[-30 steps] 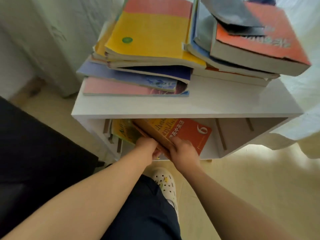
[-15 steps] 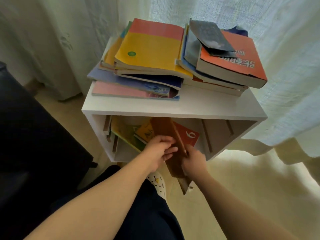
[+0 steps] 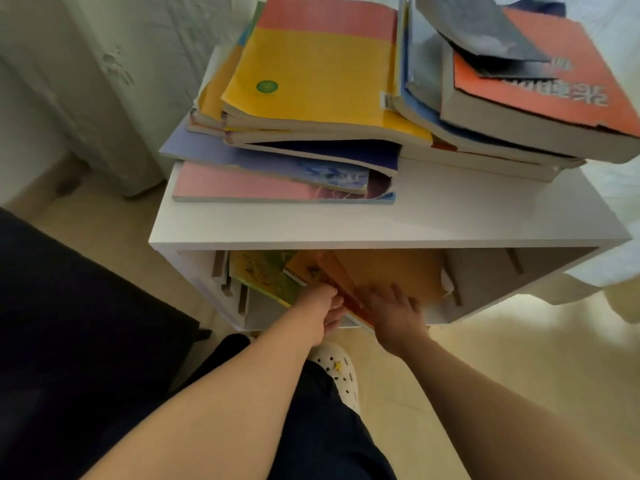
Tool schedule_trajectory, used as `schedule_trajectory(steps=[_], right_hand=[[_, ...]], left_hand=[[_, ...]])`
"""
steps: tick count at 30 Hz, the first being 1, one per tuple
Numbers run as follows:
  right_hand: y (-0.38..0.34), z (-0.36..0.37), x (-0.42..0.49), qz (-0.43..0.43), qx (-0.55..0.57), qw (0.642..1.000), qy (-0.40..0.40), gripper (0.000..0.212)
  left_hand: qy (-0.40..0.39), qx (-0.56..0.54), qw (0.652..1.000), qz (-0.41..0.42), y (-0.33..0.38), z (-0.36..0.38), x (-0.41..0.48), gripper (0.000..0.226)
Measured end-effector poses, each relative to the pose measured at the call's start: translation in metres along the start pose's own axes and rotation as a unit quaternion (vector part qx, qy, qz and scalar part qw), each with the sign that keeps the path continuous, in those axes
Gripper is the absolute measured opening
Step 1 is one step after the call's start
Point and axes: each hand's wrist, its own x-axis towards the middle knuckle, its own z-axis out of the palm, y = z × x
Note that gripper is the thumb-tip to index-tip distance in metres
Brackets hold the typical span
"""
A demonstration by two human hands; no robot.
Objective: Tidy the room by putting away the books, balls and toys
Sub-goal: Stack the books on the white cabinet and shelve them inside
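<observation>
Orange book (image 3: 384,275), held on edge and partly outside half a second ago, is now laid leaning inside open compartment of white cabinet (image 3: 450,220). Red book beneath is no longer seen. Right hand (image 3: 394,315) is spread flat on cover, pressing, nothing gripped. Left hand (image 3: 322,306) is curled round book's near left edge. Green book (image 3: 263,277) is lodged just left. Judged: this book nearly stowed; stacked books (image 3: 311,81) on cabinet top not yet shelved.
</observation>
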Motion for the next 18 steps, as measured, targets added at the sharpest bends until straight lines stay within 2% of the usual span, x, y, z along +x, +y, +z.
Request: schedule_trajectory(steps=[2,4,6,10,13,16,18], right_hand=[[-0.009,0.017,0.005,-0.041,0.019,0.982,-0.185,0.065],[-0.014,0.029,0.005,-0.028,0.083,0.961,-0.263,0.057],[-0.015,0.035,0.004,-0.004,0.090,0.963,-0.254,0.047],[-0.016,0.033,0.012,0.056,0.077,0.985,-0.146,0.038],[-0.018,0.035,0.020,0.057,0.058,0.994,-0.071,0.055],[-0.019,0.041,0.028,0.049,0.053,0.995,-0.076,0.080],[-0.018,0.051,0.034,0.047,0.047,0.994,-0.082,0.084]], left_hand=[[0.019,0.012,1.000,-0.014,-0.003,-0.008,0.008,0.021],[0.040,0.011,0.999,-0.022,-0.006,-0.014,0.016,0.019],[0.051,0.009,0.998,-0.030,-0.008,-0.016,0.022,0.015],[0.058,0.017,0.997,-0.049,-0.008,-0.017,0.034,0.022],[0.059,0.034,0.996,-0.050,-0.008,-0.015,0.045,0.034],[0.043,0.036,0.996,-0.065,-0.009,-0.012,0.050,0.028],[0.027,0.026,0.997,-0.072,-0.009,-0.010,0.056,0.027]])
